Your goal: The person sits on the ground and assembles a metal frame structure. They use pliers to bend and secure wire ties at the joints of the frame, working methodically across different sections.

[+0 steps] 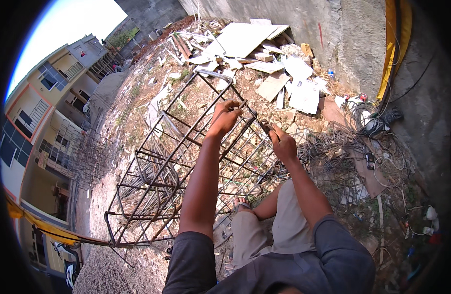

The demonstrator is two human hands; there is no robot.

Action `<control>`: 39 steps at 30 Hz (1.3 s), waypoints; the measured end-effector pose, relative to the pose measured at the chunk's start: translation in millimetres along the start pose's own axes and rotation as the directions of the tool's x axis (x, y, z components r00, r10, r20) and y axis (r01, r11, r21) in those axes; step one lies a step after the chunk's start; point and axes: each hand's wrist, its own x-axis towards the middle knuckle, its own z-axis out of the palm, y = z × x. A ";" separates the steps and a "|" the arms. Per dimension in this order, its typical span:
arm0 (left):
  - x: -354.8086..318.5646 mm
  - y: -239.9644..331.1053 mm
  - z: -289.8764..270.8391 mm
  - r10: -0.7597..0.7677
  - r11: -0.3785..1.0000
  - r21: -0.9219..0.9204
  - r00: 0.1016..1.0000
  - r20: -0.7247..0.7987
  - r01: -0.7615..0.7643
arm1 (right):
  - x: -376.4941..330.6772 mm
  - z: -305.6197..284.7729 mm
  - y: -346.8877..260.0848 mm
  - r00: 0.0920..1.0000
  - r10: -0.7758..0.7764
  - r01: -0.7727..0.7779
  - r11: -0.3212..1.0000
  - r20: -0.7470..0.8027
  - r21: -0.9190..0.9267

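A long cage of dark steel rebar [172,185] with square stirrups stretches from the lower left up to the middle in front of me. My left hand [227,116] is closed at the cage's upper right end, its fingertips pinched near a bar; whatever lies between them is too small to name. Just to the right, my right hand [283,142] wraps round a dark metal hand tool [265,126], whose tip meets the same bar close to my left fingers. The tool's exact kind is hard to make out.
Broken white boards [245,40] and rubble are heaped against the concrete wall [353,44]. Tangled wire and cut rods [323,152] lie right of my knees, beside a coiled cable [375,122]. More rods [154,169] lie beneath the cage. Houses [44,122] line the left.
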 end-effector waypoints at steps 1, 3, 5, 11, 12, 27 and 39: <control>2.3 5.0 1.8 0.021 0.999 0.035 1.000 -0.005 -0.021 | 3.7 0.5 6.5 0.988 0.102 -0.100 0.995 0.117 -0.028; -2.3 6.6 0.2 0.045 0.993 0.111 0.999 -0.031 -0.041 | 13.3 -3.9 -3.4 0.948 0.241 -0.238 0.970 0.210 -0.040; -7.2 0.9 -2.6 -0.048 0.998 -0.032 0.999 0.012 0.048 | 37.1 -26.2 -50.8 0.845 0.360 -0.390 0.921 0.394 -0.004; -3.4 -2.1 0.5 -0.014 1.000 -0.003 1.000 0.004 0.014 | 68.1 -9.3 -64.3 0.941 0.152 -0.175 0.983 0.303 0.049; -1.8 -3.4 0.0 -0.001 1.000 0.003 1.000 0.010 0.001 | 68.7 -4.9 -63.7 0.953 0.114 -0.137 0.988 0.281 0.065; -4.8 21.9 -0.7 -0.130 0.976 -0.139 0.960 0.248 0.168 | 59.3 0.8 -74.4 0.968 0.053 -0.020 0.990 0.246 -0.137; 8.5 17.7 -3.1 -0.221 0.942 -0.168 0.914 0.340 0.290 | 60.0 0.9 -97.7 0.966 0.114 -0.037 0.950 0.234 -0.311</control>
